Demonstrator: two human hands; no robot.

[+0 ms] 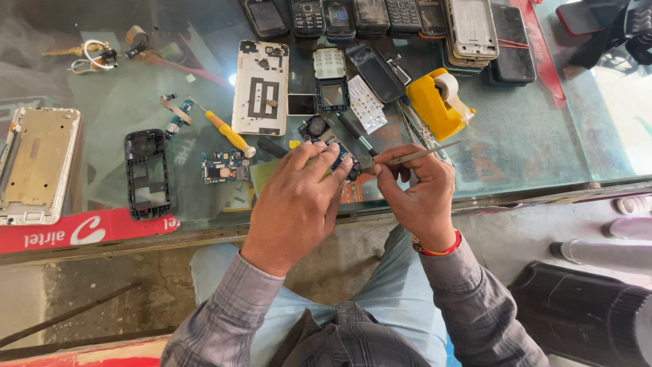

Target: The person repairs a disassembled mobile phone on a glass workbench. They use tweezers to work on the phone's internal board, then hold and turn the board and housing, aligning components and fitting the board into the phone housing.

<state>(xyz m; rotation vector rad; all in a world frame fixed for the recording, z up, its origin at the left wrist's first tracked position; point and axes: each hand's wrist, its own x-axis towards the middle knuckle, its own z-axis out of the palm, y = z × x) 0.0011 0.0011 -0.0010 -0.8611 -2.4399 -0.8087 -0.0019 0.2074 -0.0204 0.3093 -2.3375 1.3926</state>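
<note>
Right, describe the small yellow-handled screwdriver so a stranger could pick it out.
Start at the glass counter and find the big white phone back panel in its middle. Just left of it the small yellow-handled screwdriver lies slanted. Nothing else nearby has a bright yellow grip with a white end cap.

A yellow tape dispenser sits on the glass tabletop, beside a white phone back. A yellow screwdriver lies near a black frame. Keys lie far left; phones line the far edge.

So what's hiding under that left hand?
A small blue circuit board pokes out past the left hand. The hand covers the rest of it.
</note>
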